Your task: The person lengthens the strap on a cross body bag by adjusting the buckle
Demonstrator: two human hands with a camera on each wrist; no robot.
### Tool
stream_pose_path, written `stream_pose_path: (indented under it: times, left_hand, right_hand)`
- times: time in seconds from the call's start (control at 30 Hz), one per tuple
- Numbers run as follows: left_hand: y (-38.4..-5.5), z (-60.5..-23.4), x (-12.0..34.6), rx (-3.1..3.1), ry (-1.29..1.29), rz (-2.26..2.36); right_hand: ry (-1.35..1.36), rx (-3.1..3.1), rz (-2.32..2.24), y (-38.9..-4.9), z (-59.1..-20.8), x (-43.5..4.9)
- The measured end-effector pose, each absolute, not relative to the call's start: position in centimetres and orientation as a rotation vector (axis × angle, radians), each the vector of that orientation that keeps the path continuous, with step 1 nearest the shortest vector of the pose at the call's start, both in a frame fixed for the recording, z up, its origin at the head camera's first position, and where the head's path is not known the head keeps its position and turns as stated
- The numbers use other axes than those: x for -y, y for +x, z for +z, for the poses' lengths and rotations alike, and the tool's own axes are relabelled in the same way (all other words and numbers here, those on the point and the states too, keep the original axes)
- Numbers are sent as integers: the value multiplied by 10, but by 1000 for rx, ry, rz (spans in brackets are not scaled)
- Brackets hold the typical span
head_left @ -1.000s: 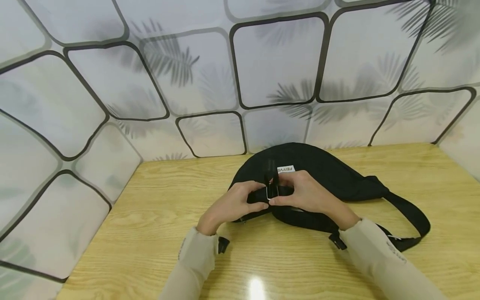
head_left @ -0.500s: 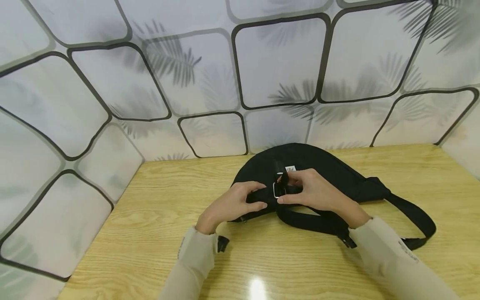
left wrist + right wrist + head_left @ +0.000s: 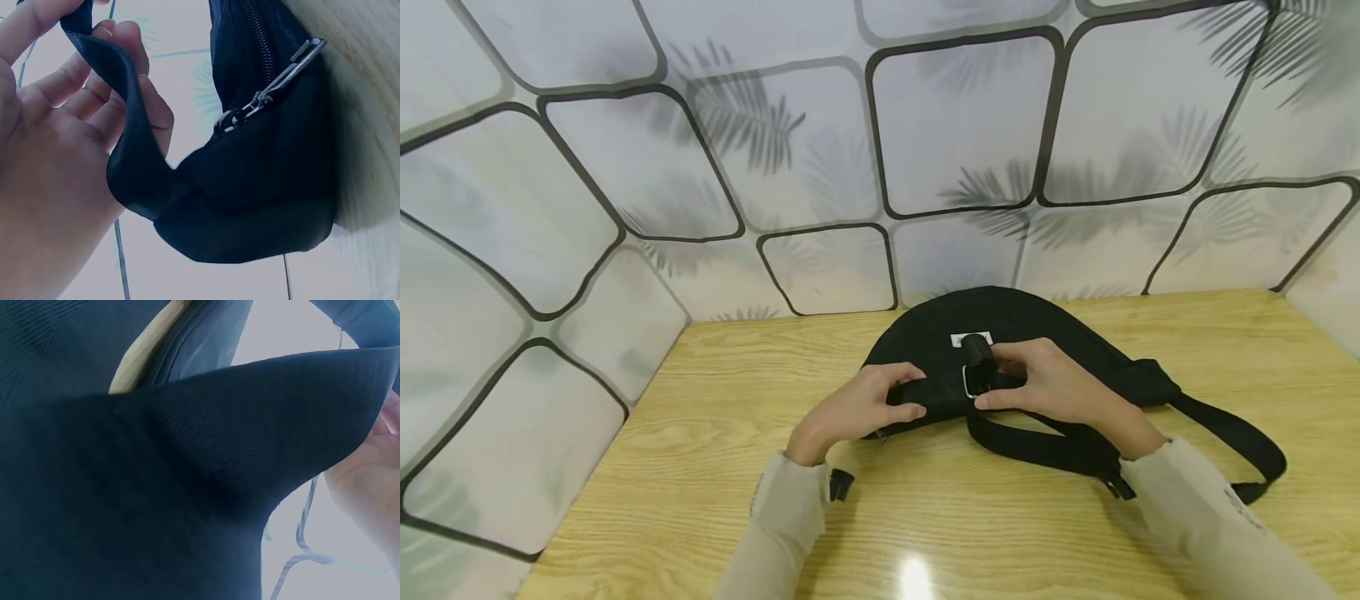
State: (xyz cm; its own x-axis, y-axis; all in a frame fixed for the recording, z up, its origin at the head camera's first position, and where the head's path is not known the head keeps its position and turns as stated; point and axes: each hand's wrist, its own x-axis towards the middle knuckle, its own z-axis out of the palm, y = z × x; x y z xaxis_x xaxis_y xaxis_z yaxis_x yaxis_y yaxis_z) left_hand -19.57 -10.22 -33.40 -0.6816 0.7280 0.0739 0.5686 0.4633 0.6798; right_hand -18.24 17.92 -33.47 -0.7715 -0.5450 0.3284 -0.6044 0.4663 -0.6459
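Note:
A black waist bag [image 3: 1000, 308] lies on the wooden table, its rounded edge toward the wall. My left hand [image 3: 872, 400] pinches the bag's black strap [image 3: 128, 100] between thumb and fingers at the bag's left end. In the left wrist view, a metal zip pull [image 3: 284, 81] hangs at that end, below the zip. My right hand [image 3: 1052, 383] grips the strap beside a silver metal slider [image 3: 967, 382], where a short piece of webbing folds upward. In the right wrist view, strap webbing [image 3: 281, 412] hides most of the right hand [image 3: 372, 469].
A white label [image 3: 957, 340] shows on the bag. A black buckle end [image 3: 841, 484] sits beside the left sleeve, another buckle part [image 3: 1120, 486] by the right sleeve. The strap loops right across the table [image 3: 715, 433]. A patterned wall [image 3: 955, 125] stands behind.
My right hand has moved right with the metal slider, widening the gap from my left hand, which has hardly moved. The buckle part by the right sleeve has shifted right too.

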Motion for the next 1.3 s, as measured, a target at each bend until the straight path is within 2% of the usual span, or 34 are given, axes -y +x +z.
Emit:
stream_pose_path:
  times: [1.3]
  left_hand:
    - [-201, -334, 119, -2383, 1022, 1032]
  right_hand:
    - [866, 2782, 1080, -173, -340, -229]
